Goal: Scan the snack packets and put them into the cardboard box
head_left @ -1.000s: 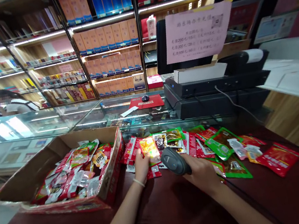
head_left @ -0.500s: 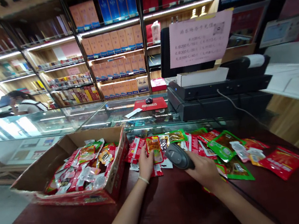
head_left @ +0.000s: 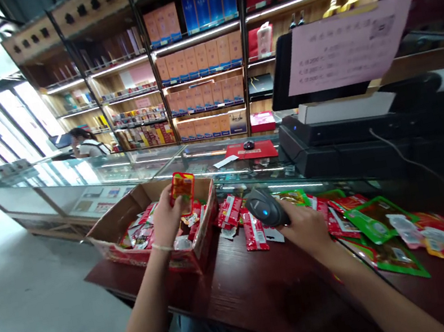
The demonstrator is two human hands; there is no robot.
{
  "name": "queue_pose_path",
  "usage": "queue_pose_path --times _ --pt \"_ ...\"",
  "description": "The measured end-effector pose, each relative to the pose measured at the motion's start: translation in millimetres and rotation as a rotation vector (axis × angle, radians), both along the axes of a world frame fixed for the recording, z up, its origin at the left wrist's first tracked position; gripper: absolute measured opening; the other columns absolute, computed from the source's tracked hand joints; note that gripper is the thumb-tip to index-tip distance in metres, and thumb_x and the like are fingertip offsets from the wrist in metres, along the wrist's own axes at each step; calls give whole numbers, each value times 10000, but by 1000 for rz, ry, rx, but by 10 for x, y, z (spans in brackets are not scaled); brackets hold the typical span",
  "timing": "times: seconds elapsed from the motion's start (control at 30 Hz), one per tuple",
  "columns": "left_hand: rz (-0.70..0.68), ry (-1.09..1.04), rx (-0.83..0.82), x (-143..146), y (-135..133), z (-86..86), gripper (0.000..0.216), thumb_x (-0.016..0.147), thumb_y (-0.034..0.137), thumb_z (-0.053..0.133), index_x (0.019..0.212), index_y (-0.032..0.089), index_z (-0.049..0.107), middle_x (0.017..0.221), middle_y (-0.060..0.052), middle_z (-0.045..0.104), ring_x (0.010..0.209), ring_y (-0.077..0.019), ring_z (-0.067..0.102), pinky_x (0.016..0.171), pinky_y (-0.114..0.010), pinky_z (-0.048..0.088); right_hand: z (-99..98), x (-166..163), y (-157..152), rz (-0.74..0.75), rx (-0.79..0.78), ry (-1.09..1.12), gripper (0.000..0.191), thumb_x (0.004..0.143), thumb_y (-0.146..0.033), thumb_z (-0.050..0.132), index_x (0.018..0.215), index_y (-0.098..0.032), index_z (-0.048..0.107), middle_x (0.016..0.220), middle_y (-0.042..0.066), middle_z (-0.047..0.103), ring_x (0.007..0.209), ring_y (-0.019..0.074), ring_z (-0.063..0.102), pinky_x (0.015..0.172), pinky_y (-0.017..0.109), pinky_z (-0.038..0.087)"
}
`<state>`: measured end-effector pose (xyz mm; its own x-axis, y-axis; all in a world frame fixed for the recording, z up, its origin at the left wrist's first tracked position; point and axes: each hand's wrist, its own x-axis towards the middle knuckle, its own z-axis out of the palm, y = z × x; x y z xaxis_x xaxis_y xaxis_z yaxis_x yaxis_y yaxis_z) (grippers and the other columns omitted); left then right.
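My left hand (head_left: 166, 217) grips a small red and orange snack packet (head_left: 182, 187) and holds it upright over the cardboard box (head_left: 112, 225), which has several snack packets in it. My right hand (head_left: 308, 226) is closed round a dark handheld barcode scanner (head_left: 266, 207) whose blue light shows; it hovers above loose red and green snack packets (head_left: 369, 223) spread over the dark wooden table (head_left: 265, 290).
A black till with a monitor (head_left: 316, 66), a pink paper notice (head_left: 349, 43) and a receipt printer (head_left: 427, 87) stands behind the packets. Glass counters (head_left: 78, 177) run left, with a person (head_left: 87, 143) behind them. Shelves of boxed goods (head_left: 202, 78) fill the back wall.
My left hand lifted the packet off the table pile and carried it left over the box. The scanner hand stayed near the pile. My view swung left.
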<state>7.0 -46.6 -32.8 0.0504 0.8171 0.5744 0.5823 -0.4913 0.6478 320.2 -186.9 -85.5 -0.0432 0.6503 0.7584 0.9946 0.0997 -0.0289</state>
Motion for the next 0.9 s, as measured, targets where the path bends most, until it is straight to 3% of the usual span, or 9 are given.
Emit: queue_pose_path --times 0.13,0.23,0.43,0.53,0.63,0.73,0.9 --pt "-90 -79 -131 -420 193 -153 547 825 339 556 1334 163 462 1257 -141 609 1144 -240 588 969 -409 455 -2 -141 111 18 -30 40 362 795 -331 573 1121 -183 627 911 64 733 783 219 676 629 275 401" --pt "-120 -71 -128 -401 143 -175 438 854 371 524 1244 175 551 1233 -121 626 1133 -229 594 982 -401 453 -42 -142 133 -6 -52 59 391 792 -339 575 1149 -186 622 929 72 731 793 225 673 636 278 404" --pt "-241 80 -28 229 -270 11 316 880 344 518 1148 229 641 1136 -53 679 1042 -215 628 941 -357 480 -146 121 30 -94 -74 64 414 796 -370 577 1155 -170 624 947 91 729 808 240 667 646 282 396" --pt "-368 112 9 657 -428 -11 309 895 325 502 1155 235 643 1123 -42 685 1034 -207 627 955 -343 466 -206 337 -76 -186 -79 71 416 791 -357 573 1161 -172 621 940 90 731 798 236 662 653 281 390" --pt "-507 92 -31 1103 -448 -205 301 896 312 502 1147 235 649 1130 -42 683 1044 -206 624 964 -336 459 -265 565 -186 -262 -76 64 407 778 -342 577 1148 -183 631 915 75 732 766 223 657 641 278 386" --pt "-608 43 -126 1550 -375 -512 299 865 304 549 1132 225 657 1129 -64 681 1051 -226 620 973 -358 450 -335 764 -281 -316 -67 56 409 770 -339 578 1146 -188 635 933 68 731 749 214 656 629 276 389" --pt "-648 15 -236 2134 -287 -1080 439 735 346 689 1148 203 644 1184 -123 642 1142 -300 560 1032 -430 385 -509 944 -384 -386 -48 84 427 776 -381 583 1151 -183 635 927 85 732 750 223 665 615 279 403"
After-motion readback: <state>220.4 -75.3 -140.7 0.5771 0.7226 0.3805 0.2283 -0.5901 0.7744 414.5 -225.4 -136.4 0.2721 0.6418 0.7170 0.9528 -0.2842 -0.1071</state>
